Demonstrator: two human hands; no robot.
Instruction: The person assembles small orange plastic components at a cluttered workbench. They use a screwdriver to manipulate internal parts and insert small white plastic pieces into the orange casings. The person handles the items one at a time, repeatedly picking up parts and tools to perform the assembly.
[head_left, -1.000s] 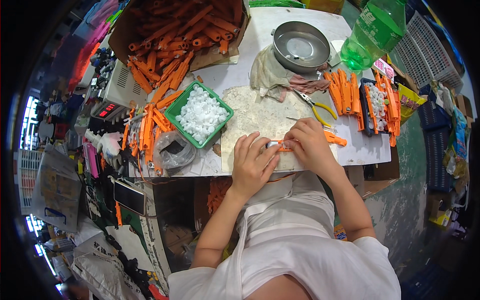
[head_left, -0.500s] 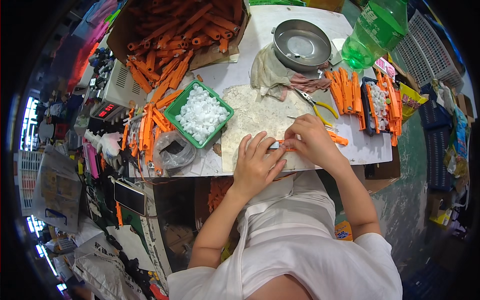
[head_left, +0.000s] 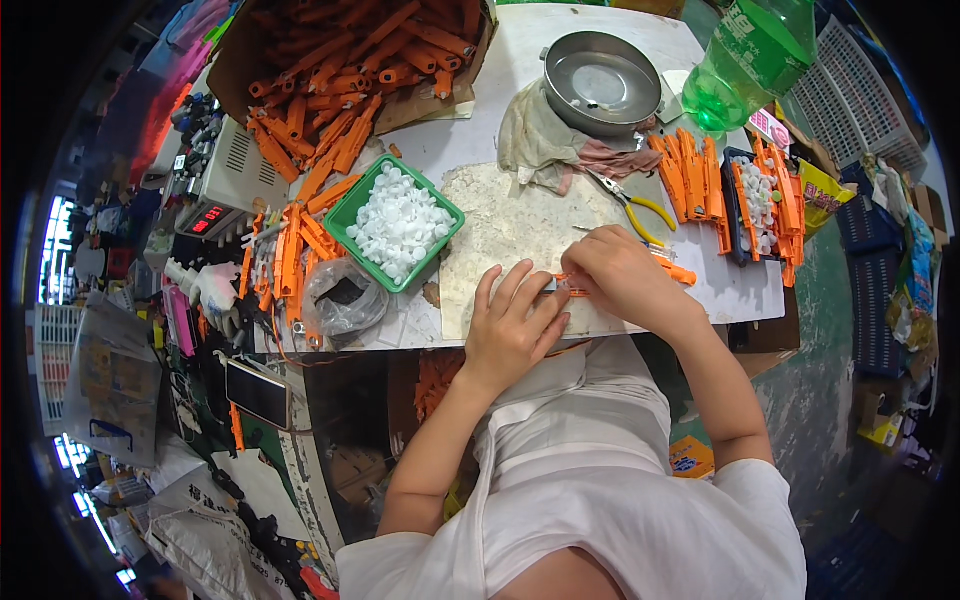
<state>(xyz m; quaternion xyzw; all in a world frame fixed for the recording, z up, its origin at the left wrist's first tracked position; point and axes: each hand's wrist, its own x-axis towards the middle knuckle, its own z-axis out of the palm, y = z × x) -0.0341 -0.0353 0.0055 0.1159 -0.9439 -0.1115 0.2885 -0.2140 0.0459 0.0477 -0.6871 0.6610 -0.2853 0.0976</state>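
Both of my hands meet at the table's front edge on a slim orange plastic casing (head_left: 572,291). My left hand (head_left: 505,330) grips its left end, where a small pale grey part shows by the fingertips. My right hand (head_left: 622,277) is closed over the casing from the right, fingertips pinched down on it; anything smaller between them is hidden. Just right of that hand lies another orange casing (head_left: 678,271). Beyond it rest pliers (head_left: 648,219) with yellow handles, jaws pointing away to the left. The surface under my hands is a worn, pale board (head_left: 490,215).
A green basket (head_left: 345,215) of white plastic caps stands left. Behind it, a cardboard box (head_left: 483,60) overflows with orange casings. A metal pan (head_left: 603,85), a rag (head_left: 535,145) and a green bottle (head_left: 745,65) stand at the back. Stacked casings (head_left: 690,180) lie right.
My right hand has shifted slightly left along the casing, its fingers curling lower over it. My left hand stays nearly in place. The whole view has moved a little.
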